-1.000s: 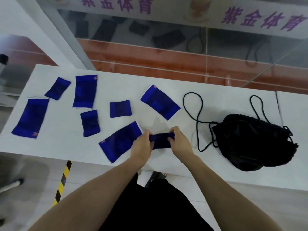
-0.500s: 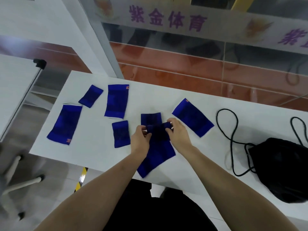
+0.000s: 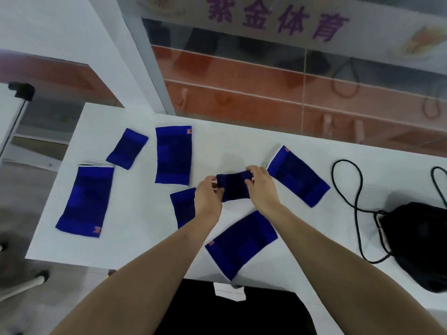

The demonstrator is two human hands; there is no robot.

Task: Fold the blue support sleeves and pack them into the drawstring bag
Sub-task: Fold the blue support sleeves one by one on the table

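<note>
Both my hands hold a small dark blue sleeve (image 3: 234, 186) at the middle of the white table (image 3: 135, 240). My left hand (image 3: 208, 197) pinches its left edge and my right hand (image 3: 260, 187) pinches its right edge. Several other blue sleeves lie flat around it: one (image 3: 85, 201) at the far left, one (image 3: 173, 155) behind the left hand, one (image 3: 298, 176) to the right, one (image 3: 242, 243) near the front edge. The black drawstring bag (image 3: 418, 243) lies at the right, its cords (image 3: 355, 201) looped across the table.
A glass partition with purple lettering (image 3: 278, 20) stands behind the table. A second white table corner (image 3: 9, 112) and a chair leg (image 3: 24, 284) show at the left. A white label (image 3: 228, 290) hangs below the table's front edge.
My hands have carried the small sleeve away from the front edge to the table's middle. The view has swung left, pushing the bag toward the right edge.
</note>
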